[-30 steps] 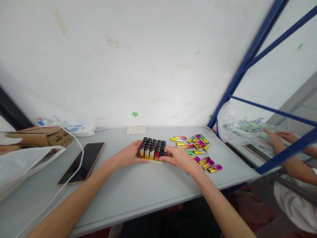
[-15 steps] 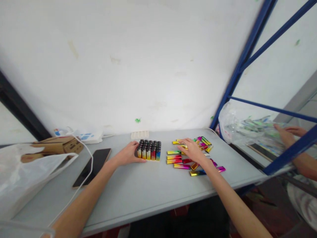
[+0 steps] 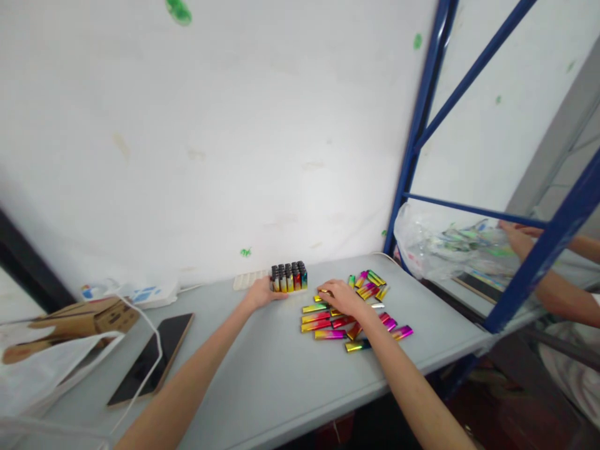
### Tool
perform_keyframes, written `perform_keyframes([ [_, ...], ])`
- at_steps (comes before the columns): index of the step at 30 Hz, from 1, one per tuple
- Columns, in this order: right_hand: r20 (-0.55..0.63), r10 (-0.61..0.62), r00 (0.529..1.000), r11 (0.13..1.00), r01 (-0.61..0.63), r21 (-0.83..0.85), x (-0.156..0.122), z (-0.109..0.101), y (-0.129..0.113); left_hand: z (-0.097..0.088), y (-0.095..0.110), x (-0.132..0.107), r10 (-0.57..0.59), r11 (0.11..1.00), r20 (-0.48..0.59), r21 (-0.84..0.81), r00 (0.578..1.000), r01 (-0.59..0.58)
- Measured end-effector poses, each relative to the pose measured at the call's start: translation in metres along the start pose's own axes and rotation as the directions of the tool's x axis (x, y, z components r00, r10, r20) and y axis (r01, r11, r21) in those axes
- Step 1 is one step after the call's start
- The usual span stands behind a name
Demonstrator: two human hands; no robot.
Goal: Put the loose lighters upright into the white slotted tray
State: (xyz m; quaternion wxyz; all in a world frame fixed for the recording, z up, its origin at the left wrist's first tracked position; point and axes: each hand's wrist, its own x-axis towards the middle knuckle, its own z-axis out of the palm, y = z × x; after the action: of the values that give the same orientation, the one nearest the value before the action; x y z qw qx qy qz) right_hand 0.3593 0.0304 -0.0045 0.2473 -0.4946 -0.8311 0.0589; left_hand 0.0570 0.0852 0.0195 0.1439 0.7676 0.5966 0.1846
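My left hand (image 3: pixel 263 294) is closed against the left side of a block of lighters (image 3: pixel 289 280). The lighters stand upright in rows, with black tops and bodies of yellow, red and blue, in a pale tray. Over a loose spread of shiny two-tone metal lighter cases (image 3: pixel 329 335), my right hand (image 3: pixel 344 297) has its fingers bent downward. A gold glint shows at its fingertips, but what they hold, if anything, is partly hidden. The cases lie flat in yellow, red, green and magenta.
A white compartmented tray (image 3: pixel 248 279) lies by the wall, left of the lighters. At left are a phone (image 3: pixel 152 359), a white cable (image 3: pixel 157 344), a cardboard box (image 3: pixel 110 315) and a plastic bag (image 3: pixel 42 369). Beyond the blue frame (image 3: pixel 412 150), another person's arms (image 3: pixel 557 287) reach over a table.
The block of lighters has moved back toward the wall with my left hand, now beside the white tray. My right hand stays over the cases, fingers more bent. The view has shifted.
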Motion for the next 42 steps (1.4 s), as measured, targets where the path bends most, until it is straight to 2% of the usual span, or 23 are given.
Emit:
perform_keyframes([
  [3, 0.060, -0.060, 0.996, 0.998, 0.058, 0.028, -0.005, -0.003, -0.001, 0.004, 0.007, 0.008, -0.033, 0.999, -0.024, 0.015, 0.999, 0.033],
  [5, 0.031, -0.060, 0.998, 0.997, 0.058, 0.042, -0.008, -0.005, 0.001, 0.005, 0.006, 0.005, -0.055, 0.998, -0.048, 0.020, 0.997, 0.056],
  [7, -0.052, -0.022, 0.998, 0.999, 0.024, 0.039, -0.010, -0.007, 0.008, 0.003, -0.001, -0.004, -0.063, 0.997, -0.110, 0.037, 0.992, 0.068],
  [8, -0.110, 0.013, 0.994, 0.999, -0.009, 0.033, -0.011, -0.008, 0.013, 0.002, -0.007, -0.010, -0.047, 0.995, -0.185, 0.081, 0.982, 0.063],
  [9, -0.169, 0.053, 0.984, 0.998, -0.049, 0.028, -0.012, -0.010, 0.018, 0.000, -0.015, -0.016, -0.036, 0.990, -0.263, 0.120, 0.964, 0.070],
  [11, -0.278, 0.144, 0.950, 0.990, -0.140, 0.033, -0.014, -0.014, 0.030, -0.005, -0.034, -0.026, 0.004, 0.979, -0.331, 0.194, 0.943, 0.064],
  [13, -0.372, 0.231, 0.899, 0.972, -0.228, 0.055, -0.016, -0.019, 0.043, -0.009, -0.055, -0.034, 0.066, 0.955, -0.285, 0.297, 0.956, 0.023],
  [16, -0.492, 0.337, 0.803, 0.937, -0.337, 0.092, -0.020, -0.026, 0.059, -0.014, -0.083, -0.051, 0.010, 0.932, -0.129, 0.361, 0.992, 0.038],
  [19, -0.552, 0.388, 0.738, 0.916, -0.377, 0.140, -0.024, -0.033, 0.068, -0.016, -0.095, -0.083, 0.093, 0.929, -0.065, 0.364, 0.994, -0.063],
  [21, -0.560, 0.404, 0.723, 0.911, -0.375, 0.174, -0.026, -0.037, 0.069, -0.020, -0.090, -0.112, 0.159, 0.928, -0.049, 0.347, 0.986, -0.133],
  [24, -0.566, 0.407, 0.717, 0.912, -0.352, 0.211, -0.027, -0.042, 0.067, -0.027, -0.065, -0.150, 0.234, 0.936, 0.018, 0.267, 0.972, -0.230],
  [27, -0.569, 0.407, 0.715, 0.913, -0.325, 0.245, -0.029, -0.044, 0.064, -0.034, -0.029, -0.161, 0.281, 0.942, 0.177, 0.139, 0.943, -0.307],
  [29, -0.562, 0.415, 0.716, 0.910, -0.319, 0.265, -0.030, -0.046, 0.063, -0.040, -0.008, -0.151, 0.282, 0.947, 0.253, 0.080, 0.926, -0.310],
  [31, -0.567, 0.423, 0.707, 0.906, -0.316, 0.283, -0.030, -0.046, 0.062, -0.045, 0.005, -0.129, 0.271, 0.953, 0.282, 0.052, 0.920, -0.297],
  [34, -0.595, 0.431, 0.679, 0.902, -0.315, 0.294, -0.030, -0.044, 0.062, -0.047, 0.014, -0.094, 0.237, 0.966, 0.358, 0.014, 0.903, -0.259],
  [37, -0.600, 0.429, 0.675, 0.903, -0.324, 0.281, -0.028, -0.040, 0.064, -0.043, 0.016, -0.075, 0.215, 0.973, 0.416, -0.010, 0.884, -0.232],
  [39, -0.587, 0.424, 0.689, 0.905, -0.328, 0.269, -0.028, -0.037, 0.066, -0.039, 0.016, -0.073, 0.247, 0.966, 0.388, -0.022, 0.888, -0.259],
  [42, -0.563, 0.401, 0.723, 0.916, -0.310, 0.255, -0.028, -0.032, 0.067, -0.038, 0.015, -0.080, 0.338, 0.939, 0.290, -0.042, 0.895, -0.341],
])
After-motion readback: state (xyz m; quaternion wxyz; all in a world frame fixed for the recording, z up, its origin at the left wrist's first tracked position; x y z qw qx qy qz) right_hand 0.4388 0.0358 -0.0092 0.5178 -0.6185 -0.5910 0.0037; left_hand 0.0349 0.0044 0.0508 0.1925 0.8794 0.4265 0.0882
